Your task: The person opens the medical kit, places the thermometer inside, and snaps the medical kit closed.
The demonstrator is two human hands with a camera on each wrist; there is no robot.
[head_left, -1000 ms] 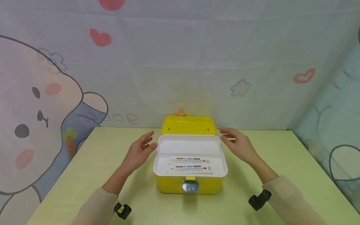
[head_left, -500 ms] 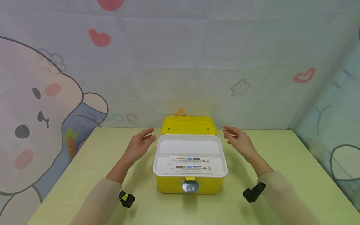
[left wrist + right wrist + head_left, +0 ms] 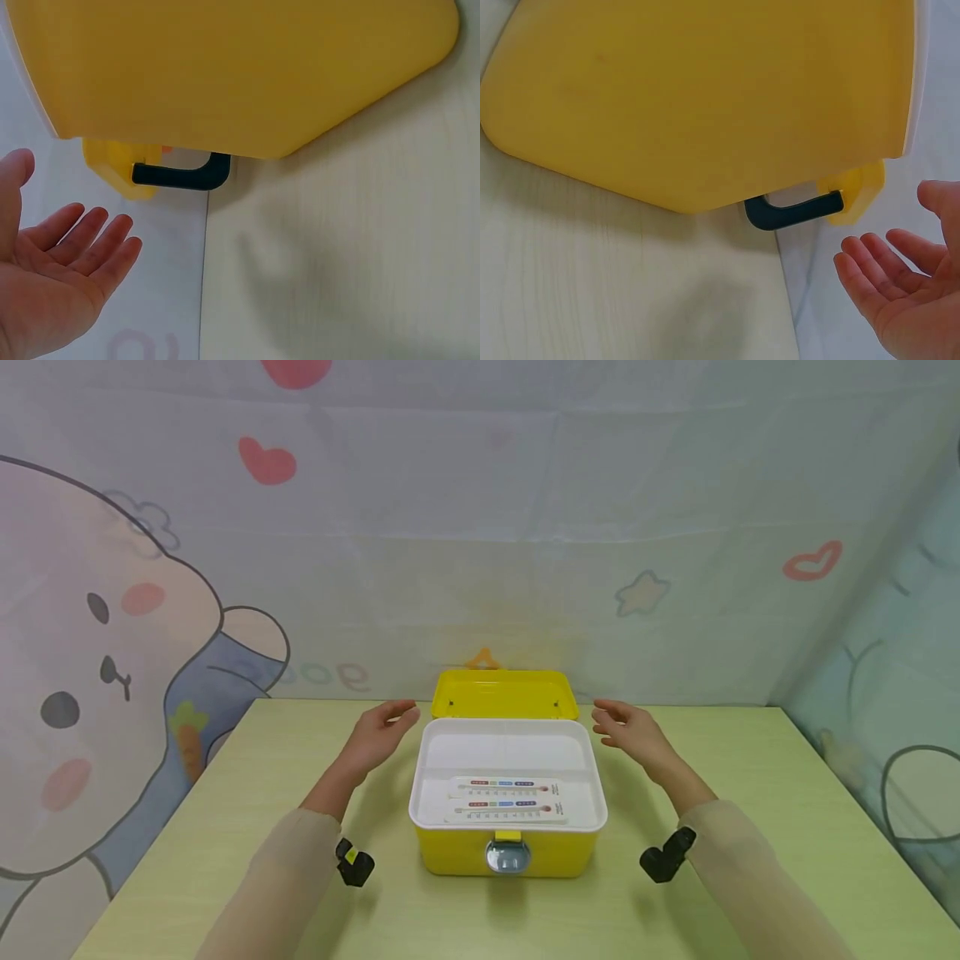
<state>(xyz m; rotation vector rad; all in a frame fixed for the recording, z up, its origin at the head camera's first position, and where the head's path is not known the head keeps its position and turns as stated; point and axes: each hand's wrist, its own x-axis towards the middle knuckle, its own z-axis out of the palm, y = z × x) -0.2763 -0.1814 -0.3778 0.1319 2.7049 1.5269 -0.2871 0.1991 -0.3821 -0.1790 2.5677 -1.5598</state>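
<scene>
A yellow storage box stands on the table with its yellow lid swung back behind it. In its top sits a white tray holding two flat white packets printed with small coloured bars. My left hand hovers beside the box's back left corner, fingers relaxed and apart from it. On the other side my right hand hangs near the back right corner, also holding nothing. Both wrist views show a dark green handle behind the box, close to the fingers but apart from them.
The box rests on a pale wooden table. A printed cloth with hearts and a cartoon animal hangs behind the table's back edge. A clear latch sits on the box's front.
The left hand has moved slightly up and forward along the box's side. The right hand has shifted a little outward from the box. Box, lid and packets have stayed in place.
</scene>
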